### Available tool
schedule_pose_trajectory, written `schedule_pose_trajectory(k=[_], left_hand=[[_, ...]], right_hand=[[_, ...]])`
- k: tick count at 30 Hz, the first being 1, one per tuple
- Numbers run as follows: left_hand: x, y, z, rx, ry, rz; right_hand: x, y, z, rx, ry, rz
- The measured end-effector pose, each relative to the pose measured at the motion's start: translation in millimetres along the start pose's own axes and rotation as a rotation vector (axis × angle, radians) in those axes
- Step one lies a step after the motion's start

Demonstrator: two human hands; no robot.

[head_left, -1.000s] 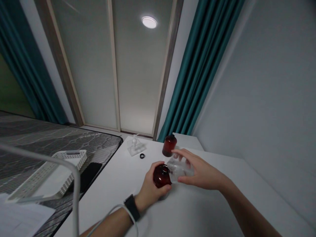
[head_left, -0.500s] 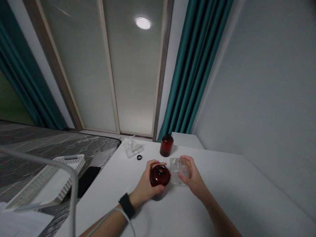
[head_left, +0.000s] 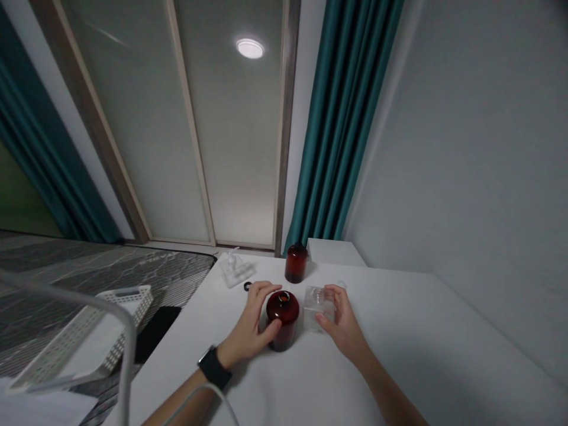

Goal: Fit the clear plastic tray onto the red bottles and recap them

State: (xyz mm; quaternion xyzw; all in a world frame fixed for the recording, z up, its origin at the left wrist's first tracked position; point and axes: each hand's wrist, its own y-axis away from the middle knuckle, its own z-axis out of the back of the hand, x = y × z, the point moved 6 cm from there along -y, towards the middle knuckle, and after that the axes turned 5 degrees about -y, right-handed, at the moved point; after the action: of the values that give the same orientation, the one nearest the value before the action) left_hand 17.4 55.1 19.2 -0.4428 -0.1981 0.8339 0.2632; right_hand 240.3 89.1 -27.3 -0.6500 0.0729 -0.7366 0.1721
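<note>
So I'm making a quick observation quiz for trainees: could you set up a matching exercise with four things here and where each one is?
Column one
1. Front red bottle
2. Clear bottle
3. Rear red bottle
4. White basket

Column two
A. Left of the table
B. By the thumb and fingers of the right hand
C. On the table, away from both hands
D. By the thumb and fingers of the left hand

Pairs: 1-D, 2-B, 3-C, 4-A

Teal curtains (head_left: pixel 348 118) flank framed, frosted panels (head_left: pixel 235 160) showing a round light (head_left: pixel 249 48), beside a grey wall (head_left: pixel 479 154).
</note>
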Motion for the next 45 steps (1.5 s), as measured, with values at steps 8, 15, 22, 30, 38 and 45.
schedule_pose_trajectory(k=[8,15,22,30,38,45], left_hand=[[-4.2,-4.1,-7.4,-0.009,-0.019,-0.004],[-3.1,-4.6,-10.8,0.111,0.146,0.029],[-1.3,-7.2,-19.0,0.193,0.208,0.013],[-7.8,-9.1,-30.1,0.134,0.169,0.038],[5.7,-4.5,-28.3,0.074,0.331,0.108],[37.7,-21.0,-17.4,-0.050,0.381,0.471]], right_hand=[[-9.3,-1.2,-2.4,-0.069,-0.040,0.001],[-13.1,-1.1,-0.5,-0.119,-0.172,-0.060],[-15.3,-4.5,-0.2,-0.210,-0.298,-0.094],[-13.9,-3.2,-3.9,-0.241,-0.463,-0.100],[-16.4,-13.0,-9.7,-0.277,-0.594,-0.132],[0.0,-36.2,-11.2,-0.229,-0.563,-0.121]])
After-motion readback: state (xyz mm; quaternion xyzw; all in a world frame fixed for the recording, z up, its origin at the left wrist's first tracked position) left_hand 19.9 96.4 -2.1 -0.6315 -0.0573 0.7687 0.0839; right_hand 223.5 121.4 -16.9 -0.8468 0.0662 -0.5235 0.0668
